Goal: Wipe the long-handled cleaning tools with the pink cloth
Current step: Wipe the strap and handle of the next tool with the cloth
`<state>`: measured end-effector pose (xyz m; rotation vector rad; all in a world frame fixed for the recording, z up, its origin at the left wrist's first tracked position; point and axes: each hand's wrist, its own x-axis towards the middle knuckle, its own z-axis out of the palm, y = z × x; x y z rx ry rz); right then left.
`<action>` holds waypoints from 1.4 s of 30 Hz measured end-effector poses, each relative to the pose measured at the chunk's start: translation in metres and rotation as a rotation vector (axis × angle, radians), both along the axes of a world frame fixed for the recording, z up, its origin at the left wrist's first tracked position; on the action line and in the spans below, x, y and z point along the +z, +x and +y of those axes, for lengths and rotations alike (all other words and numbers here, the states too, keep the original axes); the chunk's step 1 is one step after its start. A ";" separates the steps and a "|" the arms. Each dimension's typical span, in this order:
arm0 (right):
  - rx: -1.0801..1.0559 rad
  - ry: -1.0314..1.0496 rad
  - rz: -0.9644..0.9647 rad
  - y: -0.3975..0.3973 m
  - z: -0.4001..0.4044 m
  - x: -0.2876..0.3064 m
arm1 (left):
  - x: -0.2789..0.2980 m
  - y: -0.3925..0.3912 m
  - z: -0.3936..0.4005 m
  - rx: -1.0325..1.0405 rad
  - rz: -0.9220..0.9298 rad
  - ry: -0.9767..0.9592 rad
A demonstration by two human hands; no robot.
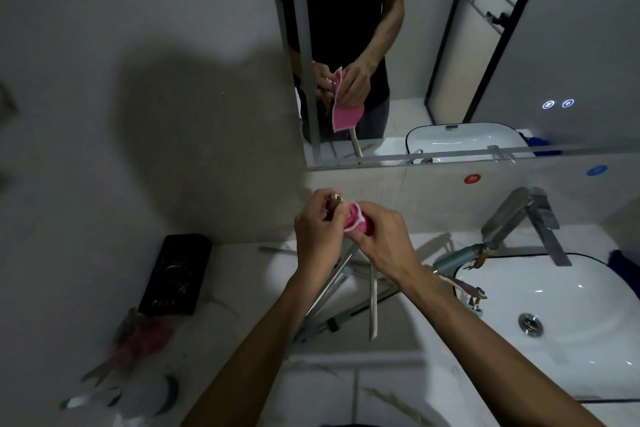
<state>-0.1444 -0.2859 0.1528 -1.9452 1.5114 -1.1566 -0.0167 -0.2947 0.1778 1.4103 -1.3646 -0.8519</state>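
The soft pink cloth point(358, 224) with a pale stitched edge is bunched round the upper part of a slim pale wooden-looking handle point(373, 302), held up above the white marbled bench point(388, 388). The right hand point(379, 236) has its grip curled round the cloth; the left hand point(317, 229) pinches the handle's top end. Beneath, several thin metal-shafted tools point(332, 288) lie crossed on the bench, just beside the glossy white black-rimmed basin point(571, 340).

No lettering anywhere is clear enough to read.
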 end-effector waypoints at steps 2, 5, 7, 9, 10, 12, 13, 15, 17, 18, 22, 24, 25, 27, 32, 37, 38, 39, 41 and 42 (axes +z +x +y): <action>0.014 0.010 -0.008 0.002 0.003 -0.002 | -0.001 0.004 0.001 -0.003 0.023 0.012; 0.062 0.077 -0.040 0.001 0.005 -0.009 | -0.001 0.013 0.000 0.006 0.023 -0.001; 0.102 0.143 -0.046 -0.002 0.005 -0.014 | -0.002 0.019 -0.002 0.014 0.030 -0.007; 0.124 0.216 -0.011 -0.004 0.006 -0.018 | -0.003 0.023 -0.002 0.044 0.043 -0.013; 0.123 0.244 0.017 -0.005 0.006 -0.021 | -0.003 0.026 -0.002 0.061 0.060 -0.018; 0.089 0.273 0.047 -0.005 0.008 -0.027 | 0.001 0.033 -0.004 0.082 0.106 -0.032; 0.067 0.275 0.041 -0.003 0.009 -0.029 | 0.003 0.037 -0.006 0.085 0.107 -0.052; 0.044 0.245 0.005 0.003 0.007 -0.026 | 0.005 0.042 -0.009 0.070 0.091 -0.081; 0.055 0.168 -0.019 0.015 0.003 -0.014 | 0.005 0.041 -0.007 0.027 0.055 -0.052; 0.068 0.122 -0.020 0.021 0.000 -0.007 | 0.003 0.038 -0.004 0.007 0.016 -0.027; 0.104 0.030 0.027 0.035 -0.007 0.009 | -0.005 0.034 0.005 0.030 -0.047 -0.004; 0.125 0.027 0.062 0.035 -0.005 0.007 | -0.004 0.039 0.004 0.040 -0.015 0.004; 0.135 0.037 0.075 0.035 -0.004 0.005 | -0.003 0.042 0.004 0.039 -0.004 0.016; 0.139 0.075 0.084 0.035 0.000 0.000 | 0.001 0.048 0.005 0.038 0.024 0.033; 0.119 0.119 0.047 0.057 0.007 -0.011 | 0.000 0.064 0.013 0.040 0.017 -0.003; 0.116 0.113 -0.081 0.083 0.015 -0.012 | -0.011 0.082 0.021 0.020 -0.010 -0.068; 0.110 0.115 -0.109 0.087 0.018 -0.012 | -0.011 0.086 0.021 0.003 -0.003 -0.061; 0.107 0.119 -0.132 0.091 0.020 -0.012 | -0.011 0.089 0.020 -0.023 0.008 -0.059; 0.106 0.149 -0.168 0.095 0.023 -0.013 | -0.010 0.097 0.017 -0.101 0.040 -0.061; 0.104 0.161 -0.175 0.095 0.025 -0.012 | -0.010 0.100 0.016 -0.144 0.054 -0.069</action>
